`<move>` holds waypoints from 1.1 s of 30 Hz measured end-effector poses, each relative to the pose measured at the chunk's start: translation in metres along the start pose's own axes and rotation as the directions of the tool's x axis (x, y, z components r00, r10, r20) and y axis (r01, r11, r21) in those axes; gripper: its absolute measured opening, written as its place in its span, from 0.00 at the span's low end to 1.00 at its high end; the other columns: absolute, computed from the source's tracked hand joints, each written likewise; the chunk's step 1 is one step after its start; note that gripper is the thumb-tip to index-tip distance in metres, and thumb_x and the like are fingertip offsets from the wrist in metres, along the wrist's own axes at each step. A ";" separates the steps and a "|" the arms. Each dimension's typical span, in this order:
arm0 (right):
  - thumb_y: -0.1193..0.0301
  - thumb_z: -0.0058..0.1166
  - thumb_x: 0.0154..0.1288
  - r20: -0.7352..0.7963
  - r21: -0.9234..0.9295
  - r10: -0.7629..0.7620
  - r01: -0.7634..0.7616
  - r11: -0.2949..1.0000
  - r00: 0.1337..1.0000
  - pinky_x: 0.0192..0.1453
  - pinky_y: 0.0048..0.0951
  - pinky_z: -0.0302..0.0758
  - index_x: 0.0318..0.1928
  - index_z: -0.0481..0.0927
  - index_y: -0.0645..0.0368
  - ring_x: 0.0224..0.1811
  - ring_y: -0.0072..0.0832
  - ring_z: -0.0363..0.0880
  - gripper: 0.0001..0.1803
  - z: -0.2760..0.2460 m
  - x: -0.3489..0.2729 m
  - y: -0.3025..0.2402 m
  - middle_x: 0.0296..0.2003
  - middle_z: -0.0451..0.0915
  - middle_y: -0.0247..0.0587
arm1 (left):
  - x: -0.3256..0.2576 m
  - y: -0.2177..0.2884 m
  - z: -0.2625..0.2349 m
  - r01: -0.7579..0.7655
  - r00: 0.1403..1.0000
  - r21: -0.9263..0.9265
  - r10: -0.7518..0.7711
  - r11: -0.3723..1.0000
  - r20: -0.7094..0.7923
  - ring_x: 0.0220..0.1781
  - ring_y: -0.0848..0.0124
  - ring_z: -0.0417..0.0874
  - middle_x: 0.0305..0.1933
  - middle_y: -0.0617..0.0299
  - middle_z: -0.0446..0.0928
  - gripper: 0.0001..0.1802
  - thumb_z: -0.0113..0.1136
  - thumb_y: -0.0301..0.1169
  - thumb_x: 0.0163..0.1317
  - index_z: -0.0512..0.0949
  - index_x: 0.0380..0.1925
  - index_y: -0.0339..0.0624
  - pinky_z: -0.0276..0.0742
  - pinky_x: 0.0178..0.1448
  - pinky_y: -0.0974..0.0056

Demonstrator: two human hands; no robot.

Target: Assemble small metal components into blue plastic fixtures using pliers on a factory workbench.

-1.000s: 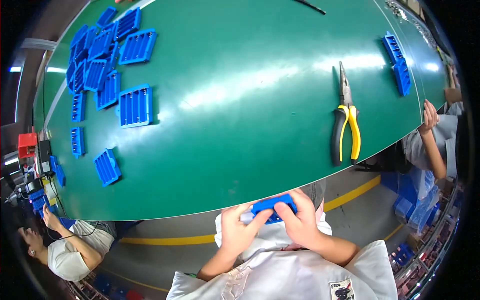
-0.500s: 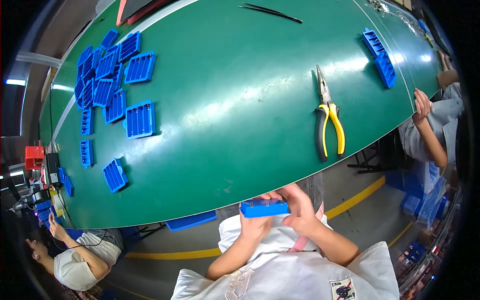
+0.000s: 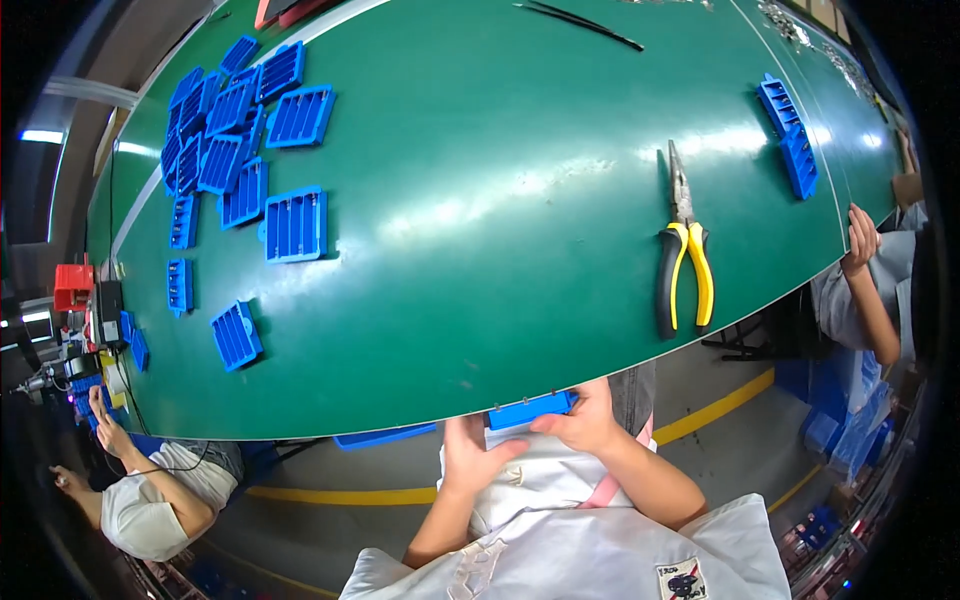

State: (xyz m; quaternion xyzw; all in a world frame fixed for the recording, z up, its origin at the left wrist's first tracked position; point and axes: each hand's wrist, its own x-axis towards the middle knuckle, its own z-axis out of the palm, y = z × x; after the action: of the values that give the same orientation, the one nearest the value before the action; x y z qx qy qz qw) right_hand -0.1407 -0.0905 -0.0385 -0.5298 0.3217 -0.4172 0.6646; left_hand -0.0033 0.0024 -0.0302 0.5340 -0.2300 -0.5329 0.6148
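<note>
A blue plastic battery holder (image 3: 531, 411) is held at the table's near edge, its long side toward me and small metal pins along its upper rim. My right hand (image 3: 588, 418) is closed on its right end, the thumb lying along the near side. Beside the left end is my left hand (image 3: 476, 455), fingers stretched toward the table edge and thumb spread away below the holder. Whether its fingertips touch the holder is hard to see.
Several blue battery holders (image 3: 297, 225) lie piled and scattered at the table's left. Yellow-black long-nose pliers (image 3: 684, 260) rest right of centre, black tweezers (image 3: 585, 24) at the far side. Two more holders (image 3: 790, 140) are far right. People sit left (image 3: 160, 510) and right (image 3: 870, 275).
The battery holder has tilted and moved slightly, now nearer the table edge. My left hand has shifted left, its thumb spread. My right thumb has come onto the near side. The view has shifted slightly.
</note>
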 end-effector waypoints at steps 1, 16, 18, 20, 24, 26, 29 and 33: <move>0.51 0.74 0.49 0.008 0.002 0.007 -0.007 1.000 1.000 0.46 0.28 0.73 0.42 0.82 0.60 0.42 0.25 0.78 0.29 -0.001 -0.001 0.001 0.42 0.81 0.35 | 0.001 0.002 -0.001 0.002 1.000 -0.001 -0.002 1.000 -0.011 0.63 0.59 0.72 0.63 0.53 0.68 0.42 0.80 0.33 0.44 0.67 0.59 0.37 0.72 0.63 0.54; 0.40 0.62 0.56 -0.109 -0.132 -0.126 0.111 0.985 0.986 0.44 0.33 0.72 0.41 0.81 0.60 0.41 0.33 0.79 0.33 0.011 -0.003 0.003 0.41 0.81 0.41 | 0.016 -0.020 0.016 -0.230 0.971 0.092 0.235 0.969 -0.052 0.51 0.66 0.76 0.51 0.57 0.75 0.35 0.67 0.57 0.55 0.76 0.46 0.35 0.72 0.54 0.60; 0.42 0.62 0.57 -0.114 -0.162 -0.101 0.082 0.983 0.988 0.43 0.32 0.72 0.40 0.82 0.61 0.40 0.32 0.79 0.31 0.011 -0.005 0.001 0.39 0.81 0.40 | 0.018 -0.012 0.023 -0.229 0.969 0.103 0.236 0.968 -0.070 0.50 0.67 0.76 0.49 0.57 0.75 0.34 0.65 0.58 0.56 0.77 0.44 0.36 0.72 0.53 0.60; 0.43 0.62 0.59 -0.136 -0.137 -0.071 0.052 0.989 0.988 0.42 0.31 0.72 0.39 0.82 0.61 0.39 0.31 0.79 0.30 0.016 -0.005 0.000 0.38 0.81 0.39 | 0.017 -0.011 0.026 -0.228 0.968 0.114 0.238 0.967 -0.085 0.49 0.67 0.77 0.48 0.58 0.76 0.32 0.64 0.58 0.58 0.78 0.42 0.36 0.72 0.52 0.60; 0.50 0.61 0.63 -0.071 -0.035 -0.003 0.001 0.999 0.997 0.40 0.29 0.73 0.39 0.82 0.61 0.37 0.27 0.79 0.24 0.016 -0.001 -0.009 0.37 0.82 0.38 | 0.008 -0.022 0.017 -0.170 0.974 0.142 0.188 0.975 -0.125 0.47 0.68 0.78 0.45 0.58 0.78 0.35 0.61 0.61 0.58 0.79 0.41 0.36 0.73 0.50 0.62; 0.53 0.61 0.64 0.005 -0.029 0.007 -0.007 1.000 1.000 0.41 0.29 0.73 0.40 0.82 0.61 0.38 0.27 0.79 0.22 0.012 -0.004 -0.011 0.38 0.82 0.38 | 0.001 -0.028 0.006 -0.192 0.975 0.132 0.204 0.973 -0.088 0.46 0.68 0.78 0.44 0.58 0.79 0.36 0.60 0.63 0.58 0.79 0.42 0.36 0.73 0.49 0.62; 0.63 0.62 0.64 0.083 -0.001 0.054 -0.054 0.999 0.995 0.41 0.28 0.74 0.44 0.81 0.62 0.37 0.26 0.80 0.15 0.007 -0.010 -0.015 0.38 0.82 0.38 | -0.005 -0.031 -0.007 -0.192 0.981 0.121 0.190 0.974 0.030 0.51 0.66 0.79 0.50 0.55 0.78 0.41 0.60 0.62 0.58 0.75 0.51 0.30 0.76 0.54 0.61; 0.75 0.58 0.65 0.127 0.143 0.326 -0.342 0.929 0.937 0.33 0.24 0.75 0.48 0.79 0.65 0.29 0.22 0.79 0.12 0.002 -0.015 -0.038 0.35 0.82 0.39 | -0.003 -0.005 0.005 -0.024 0.996 0.059 0.019 0.998 0.082 0.48 0.65 0.81 0.50 0.52 0.78 0.43 0.58 0.62 0.59 0.73 0.55 0.28 0.79 0.47 0.62</move>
State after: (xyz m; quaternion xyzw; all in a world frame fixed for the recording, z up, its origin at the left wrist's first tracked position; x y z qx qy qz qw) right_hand -0.1535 -0.0791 -0.0011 -0.4316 0.3382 -0.2955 0.7823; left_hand -0.0103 0.0039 -0.0319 0.5273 -0.2765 -0.5407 0.5942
